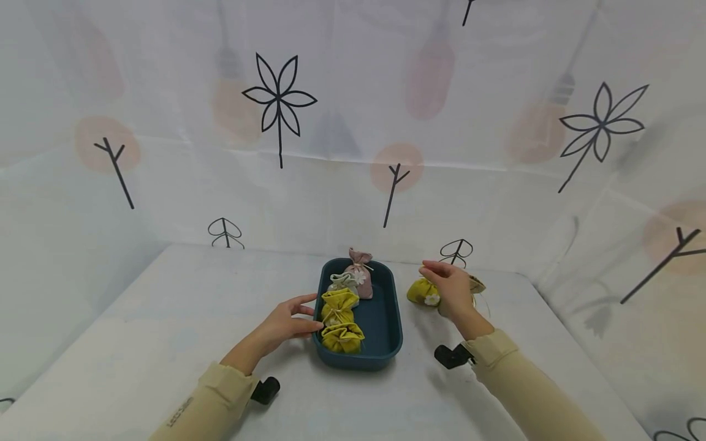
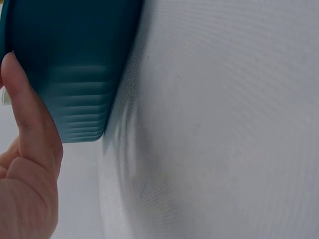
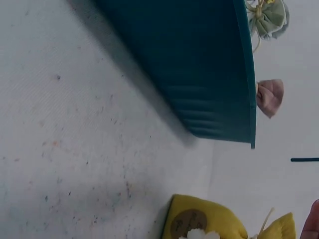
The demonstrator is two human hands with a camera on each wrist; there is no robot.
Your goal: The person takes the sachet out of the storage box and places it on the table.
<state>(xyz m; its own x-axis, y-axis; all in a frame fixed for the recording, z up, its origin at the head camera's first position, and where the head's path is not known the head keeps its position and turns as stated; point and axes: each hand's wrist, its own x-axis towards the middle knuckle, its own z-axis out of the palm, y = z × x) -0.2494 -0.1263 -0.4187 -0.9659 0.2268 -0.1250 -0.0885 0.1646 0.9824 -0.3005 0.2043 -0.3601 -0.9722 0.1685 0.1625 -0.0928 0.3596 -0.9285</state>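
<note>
A dark blue-green tray (image 1: 386, 327) holds small drawstring sachets: a pink one (image 1: 361, 285), a pale green one (image 1: 343, 283) and two yellow ones, the nearer sachet (image 1: 343, 339) by the front left corner. My left hand (image 1: 284, 324) rests against the tray's left rim, fingers spread; in the left wrist view its nearest digit lies fairly straight along the outer wall. Right of the tray, my right hand (image 1: 453, 291) hovers at the top of another yellow sachet (image 1: 421, 293) with a white flower. In the right wrist view a fingertip (image 3: 311, 219) is beside that sachet's gathered top; contact is unclear.
Partly hidden behind the right hand is a beige-brown sachet (image 1: 477, 284) with a thin string. White cloth covers the table (image 1: 165, 331), and a printed white curtain (image 1: 353, 202) rises behind it. Black wrist-camera mounts (image 1: 452, 356) stick out at the cuffs.
</note>
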